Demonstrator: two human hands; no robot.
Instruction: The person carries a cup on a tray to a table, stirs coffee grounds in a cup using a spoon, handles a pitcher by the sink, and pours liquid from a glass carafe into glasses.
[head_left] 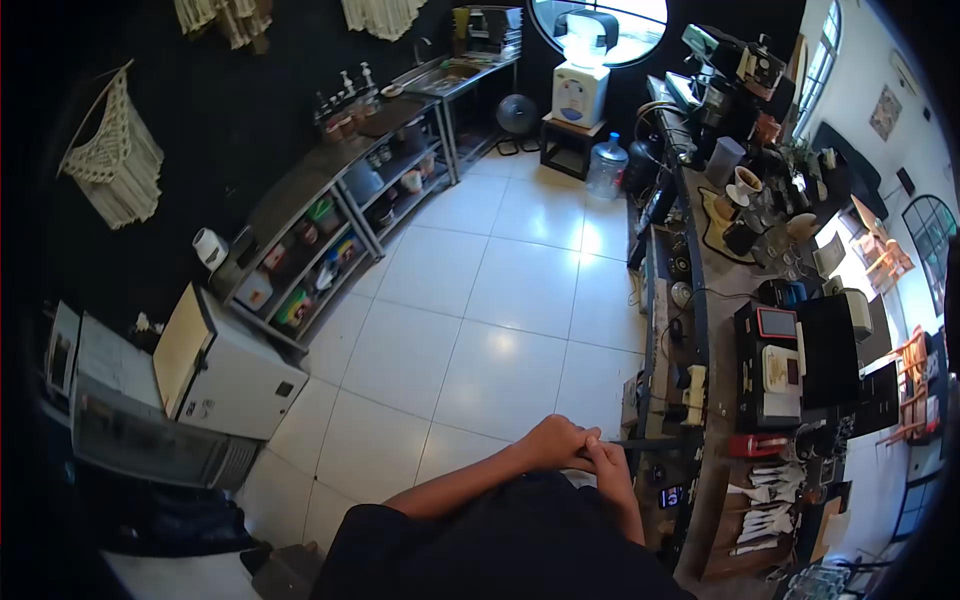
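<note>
My left hand (555, 441) is closed in front of my body, its forearm reaching in from the lower left. My right hand (606, 463) is closed right beside it, and the two touch. Whether anything lies inside the curled fingers is hidden. A dark flat bar (645, 444) runs rightward from just beside my hands toward the counter; I cannot tell if it is held or part of the counter. Something pale shows just below the hands, too small to name.
At the right, the long counter (700, 330) carries a dark monitor (829, 350), a coffee dripper (745, 184) and wrapped cutlery (768, 525). Steel shelving (345, 190) lines the left wall beside a white chest freezer (235, 370). Ahead stand a water dispenser (579, 95) and a blue bottle (607, 168).
</note>
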